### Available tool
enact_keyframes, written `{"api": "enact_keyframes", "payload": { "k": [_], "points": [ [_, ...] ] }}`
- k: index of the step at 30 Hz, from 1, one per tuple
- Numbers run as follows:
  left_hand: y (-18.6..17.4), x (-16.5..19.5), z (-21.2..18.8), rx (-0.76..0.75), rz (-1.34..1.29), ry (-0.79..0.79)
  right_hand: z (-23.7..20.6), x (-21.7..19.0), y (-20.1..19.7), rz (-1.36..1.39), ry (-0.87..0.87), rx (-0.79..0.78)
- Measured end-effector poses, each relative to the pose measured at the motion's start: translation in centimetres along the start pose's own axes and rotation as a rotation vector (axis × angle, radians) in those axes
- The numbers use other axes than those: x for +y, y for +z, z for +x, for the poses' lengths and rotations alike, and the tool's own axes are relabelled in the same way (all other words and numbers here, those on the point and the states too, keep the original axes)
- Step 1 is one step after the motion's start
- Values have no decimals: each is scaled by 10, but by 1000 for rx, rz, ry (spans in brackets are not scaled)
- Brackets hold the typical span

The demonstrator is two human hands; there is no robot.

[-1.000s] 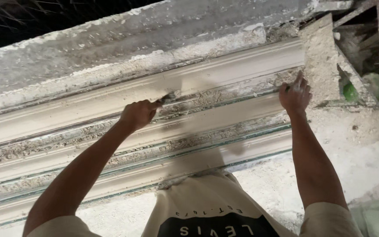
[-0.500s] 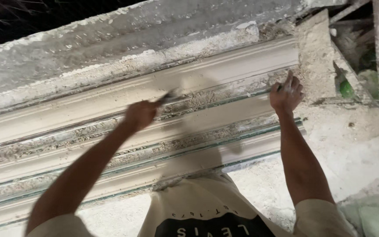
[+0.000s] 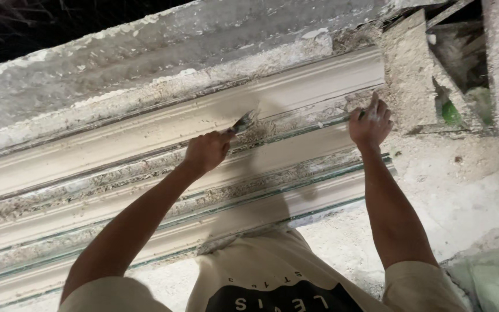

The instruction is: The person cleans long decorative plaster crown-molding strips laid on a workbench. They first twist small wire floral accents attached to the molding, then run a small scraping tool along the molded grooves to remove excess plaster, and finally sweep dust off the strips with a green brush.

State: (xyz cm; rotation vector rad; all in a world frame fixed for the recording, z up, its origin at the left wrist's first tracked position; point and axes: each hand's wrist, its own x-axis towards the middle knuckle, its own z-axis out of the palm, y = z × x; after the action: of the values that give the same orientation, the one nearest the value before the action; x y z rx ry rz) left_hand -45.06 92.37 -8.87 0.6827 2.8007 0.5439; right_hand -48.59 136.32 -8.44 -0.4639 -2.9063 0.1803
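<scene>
A long white plaster moulding (image 3: 145,138) with several ridges and grooves runs from lower left to upper right. My left hand (image 3: 206,151) is shut on a small metal-bladed tool (image 3: 245,121), whose tip touches a rough groove of the moulding. My right hand (image 3: 369,124) rests against the same groove near the moulding's right end, fingers smeared with white plaster. A small dark thing shows beside its fingers, and I cannot tell whether the hand grips it.
A rough concrete ledge (image 3: 145,63) lies beyond the moulding. A crusted plaster block (image 3: 408,75) stands at its right end, with a green thing (image 3: 450,114) behind it. A plaster-spattered floor (image 3: 463,196) is at the right and a pale green sack (image 3: 492,283) at bottom right.
My left hand and its tool have slid a little to the right along the groove. My right hand stays at the moulding's end. The view has shifted slightly.
</scene>
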Motion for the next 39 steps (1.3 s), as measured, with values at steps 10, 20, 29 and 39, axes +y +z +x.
{"api": "enact_keyframes", "payload": {
  "k": [10,20,29,39],
  "points": [
    [27,78,61,-109,-29,-101,1,-2,-2,22,18,-54],
    [27,158,117,-186,-134,-240,1,-6,-7,101,-39,145],
    [36,283,236,-123,-291,-192,3,-5,-20,308,-28,162],
    [32,275,234,-121,-244,-138,3,-3,-10,300,-66,254]
  ]
}}
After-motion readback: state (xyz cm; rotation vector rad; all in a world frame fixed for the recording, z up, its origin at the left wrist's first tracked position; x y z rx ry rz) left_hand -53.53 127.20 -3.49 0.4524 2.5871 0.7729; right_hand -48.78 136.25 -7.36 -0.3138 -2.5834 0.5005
